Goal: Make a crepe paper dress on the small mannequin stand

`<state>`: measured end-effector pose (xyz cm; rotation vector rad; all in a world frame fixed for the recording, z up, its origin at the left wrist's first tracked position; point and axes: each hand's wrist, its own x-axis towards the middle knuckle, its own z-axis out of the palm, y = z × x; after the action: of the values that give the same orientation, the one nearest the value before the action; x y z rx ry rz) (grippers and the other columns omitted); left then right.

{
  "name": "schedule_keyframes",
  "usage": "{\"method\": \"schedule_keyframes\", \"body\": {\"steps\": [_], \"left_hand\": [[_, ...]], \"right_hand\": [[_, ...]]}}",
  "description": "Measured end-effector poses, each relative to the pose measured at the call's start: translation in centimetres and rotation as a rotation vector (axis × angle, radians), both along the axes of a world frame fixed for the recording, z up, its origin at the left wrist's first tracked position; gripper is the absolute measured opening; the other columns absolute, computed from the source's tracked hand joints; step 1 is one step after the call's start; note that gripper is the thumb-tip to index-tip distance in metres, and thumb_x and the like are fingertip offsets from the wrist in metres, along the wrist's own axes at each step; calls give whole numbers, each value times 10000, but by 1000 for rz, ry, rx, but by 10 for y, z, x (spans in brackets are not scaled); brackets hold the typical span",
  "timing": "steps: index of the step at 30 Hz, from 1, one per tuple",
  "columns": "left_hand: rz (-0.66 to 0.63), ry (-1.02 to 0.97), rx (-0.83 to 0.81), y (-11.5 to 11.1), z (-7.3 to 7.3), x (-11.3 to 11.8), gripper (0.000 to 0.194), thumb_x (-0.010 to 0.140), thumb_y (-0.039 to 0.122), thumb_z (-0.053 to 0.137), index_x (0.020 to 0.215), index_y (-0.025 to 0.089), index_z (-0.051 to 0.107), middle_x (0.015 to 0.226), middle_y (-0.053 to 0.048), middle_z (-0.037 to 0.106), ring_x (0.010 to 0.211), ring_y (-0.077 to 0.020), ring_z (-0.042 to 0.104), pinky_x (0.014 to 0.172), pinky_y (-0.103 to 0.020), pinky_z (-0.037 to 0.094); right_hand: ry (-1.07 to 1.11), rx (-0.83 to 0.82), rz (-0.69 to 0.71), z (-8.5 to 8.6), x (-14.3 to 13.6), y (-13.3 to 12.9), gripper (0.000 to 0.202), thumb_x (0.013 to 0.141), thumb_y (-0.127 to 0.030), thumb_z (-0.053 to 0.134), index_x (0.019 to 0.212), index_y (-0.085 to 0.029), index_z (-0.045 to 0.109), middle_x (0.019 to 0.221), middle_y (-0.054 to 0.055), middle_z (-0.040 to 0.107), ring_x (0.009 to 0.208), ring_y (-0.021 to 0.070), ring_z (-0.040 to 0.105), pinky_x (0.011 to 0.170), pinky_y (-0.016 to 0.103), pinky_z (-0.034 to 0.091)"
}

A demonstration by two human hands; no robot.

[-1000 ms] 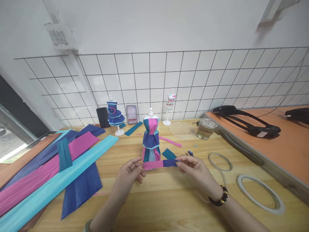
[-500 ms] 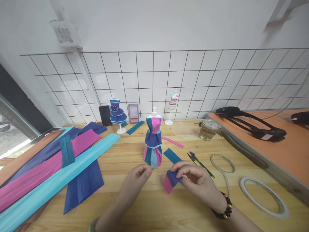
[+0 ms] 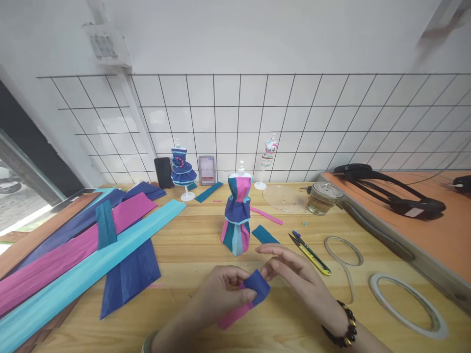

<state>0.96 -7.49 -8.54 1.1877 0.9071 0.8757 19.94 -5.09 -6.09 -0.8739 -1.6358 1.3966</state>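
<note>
Two bare hands over the wooden tabletop (image 3: 184, 264), in front of a mini dress form (image 3: 237, 211) in a pink, teal and blue outfit. Left hand (image 3: 217, 294) pinches a pink-and-blue strip (image 3: 259, 287), thumb on top near the colour join; blue end sticks up past the thumb, pink part trails below the hand. Right hand (image 3: 303, 282) is at the blue end, index finger extended, other fingers loosely bent; can't tell if its fingertips grip the edge. Strip looks like crepe paper or thin cloth: probably very light, soft, floppy, not slippery, easy to crease, stretch or tear if tugged. Best hold is likely a light flat pinch at the edges or short ends, with the join supported. Beyond the right hand, a teal strip (image 3: 265, 234) lies flat; yellow-handled thread snips (image 3: 312, 256) and a white tape roll (image 3: 374, 290) lie off to the right.
</note>
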Motion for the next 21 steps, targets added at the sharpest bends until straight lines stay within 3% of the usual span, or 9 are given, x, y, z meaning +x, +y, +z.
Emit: {"method": "schedule_keyframes", "body": {"steps": [3, 8, 11, 17, 21], "left_hand": [[-42, 16, 53, 0, 6, 0, 147, 691, 176, 633, 813, 163, 715, 734, -26, 690, 664, -144, 594, 615, -226, 433], [-103, -24, 55, -2, 9, 5, 234, 708, 136, 587, 911, 159, 700, 833, -60, 712, 783, -185, 633, 692, -258, 453], [-111, -77, 24, -2, 6, 5, 218, 709, 164, 606, 912, 160, 684, 830, -69, 713, 832, -200, 638, 726, -277, 459], [45, 108, -106, 4, 3, -2, 246, 599, 236, 710, 821, 143, 661, 606, -10, 652, 527, -123, 570, 518, -223, 422], [103, 177, -122, 9, 7, -10, 279, 580, 321, 732, 778, 135, 667, 568, 15, 611, 488, -93, 516, 475, -195, 366]], "right_hand": [[-19, -234, 74, -3, -2, 5, 409, 822, -489, 518, 1062, -176, 628, 707, 49, 658, 627, 158, 612, 600, 276, 491], [-66, -326, 244, -12, -7, 7, 441, 720, -522, 626, 946, -150, 690, 763, 55, 675, 548, 96, 547, 515, 209, 432], [-66, -322, 201, -16, -7, 7, 381, 674, -480, 687, 868, -153, 704, 725, 36, 676, 545, 86, 529, 513, 195, 407], [-88, -249, 85, -15, -3, 12, 311, 674, -451, 696, 725, -144, 676, 601, -2, 626, 539, 91, 519, 542, 211, 406], [-92, -269, 33, -9, 1, 15, 346, 657, -488, 695, 704, -148, 648, 583, -13, 604, 512, 88, 525, 523, 211, 426]]}}
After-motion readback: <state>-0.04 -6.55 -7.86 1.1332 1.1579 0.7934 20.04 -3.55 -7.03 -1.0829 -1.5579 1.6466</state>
